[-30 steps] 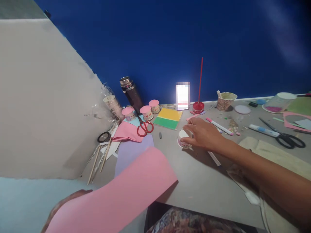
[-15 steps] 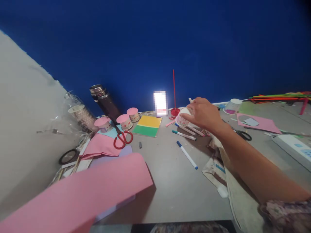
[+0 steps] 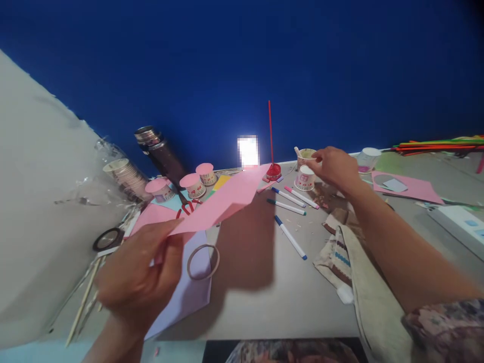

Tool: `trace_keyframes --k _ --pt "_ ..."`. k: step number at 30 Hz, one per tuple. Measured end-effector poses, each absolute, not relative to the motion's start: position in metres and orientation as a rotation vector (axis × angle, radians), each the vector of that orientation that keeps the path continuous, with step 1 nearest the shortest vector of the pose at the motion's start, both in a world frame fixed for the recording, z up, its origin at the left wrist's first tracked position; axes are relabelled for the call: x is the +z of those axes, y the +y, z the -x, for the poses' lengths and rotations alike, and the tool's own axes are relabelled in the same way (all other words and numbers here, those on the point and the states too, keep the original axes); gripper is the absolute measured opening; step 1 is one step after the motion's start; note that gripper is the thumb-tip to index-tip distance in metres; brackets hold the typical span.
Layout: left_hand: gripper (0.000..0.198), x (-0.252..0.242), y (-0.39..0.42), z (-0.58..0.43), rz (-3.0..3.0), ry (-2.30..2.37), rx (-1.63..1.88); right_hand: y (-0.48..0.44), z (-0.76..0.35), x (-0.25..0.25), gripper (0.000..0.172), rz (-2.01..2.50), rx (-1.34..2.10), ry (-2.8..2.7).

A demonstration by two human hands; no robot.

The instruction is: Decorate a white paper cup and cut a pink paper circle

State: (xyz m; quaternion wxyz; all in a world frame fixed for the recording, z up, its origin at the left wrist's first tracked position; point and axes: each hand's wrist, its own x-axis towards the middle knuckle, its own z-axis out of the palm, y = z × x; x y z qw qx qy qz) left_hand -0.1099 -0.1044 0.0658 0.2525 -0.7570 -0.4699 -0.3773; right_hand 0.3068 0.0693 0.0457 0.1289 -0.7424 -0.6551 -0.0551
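Grey table (image 3: 257, 287) against a blue wall (image 3: 264, 60), littered with craft bits. Left hand (image 3: 138, 275), close in, pinches the near corner of a pink sheet (image 3: 227, 201). The sheet's long axis runs away and rightward above the table. Right hand (image 3: 336, 166), stretched far out, has its fingers loosely curled and grips nothing. A cup (image 3: 304, 179) stands upright just left of it; contact unclear. Markers (image 3: 291, 244) lie between the hands.

I am making out no readable text: the red print on the paper cup (image 3: 304, 178) is showing too small and blurred, and the bright screen (image 3: 248, 150) is showing only pixelated blocks.
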Motion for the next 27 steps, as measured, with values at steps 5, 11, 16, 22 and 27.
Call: trace_keyframes --k 5,11,16,22,27 --pt "0.019 0.075 -0.101 0.088 2.008 -1.063 -0.854 0.029 -0.264 0.058 0.037 2.052 0.143 -2.409" --pt "0.022 0.047 -0.155 0.066 2.372 -1.169 -0.768 -0.034 -0.218 0.007 0.033 1.764 0.39 -2.818" --pt "0.016 -0.01 -0.182 0.04 2.726 -0.999 -0.691 -0.036 -0.234 -0.005 0.039 1.884 0.381 -2.701" --pt "0.012 -0.023 -0.176 0.028 3.104 -0.816 -0.151 -0.035 -0.238 -0.007 0.045 1.953 0.368 -2.627" --pt "0.032 0.002 -0.161 0.04 3.32 -0.835 0.075 -0.033 -0.24 -0.014 0.047 1.966 0.362 -2.619"
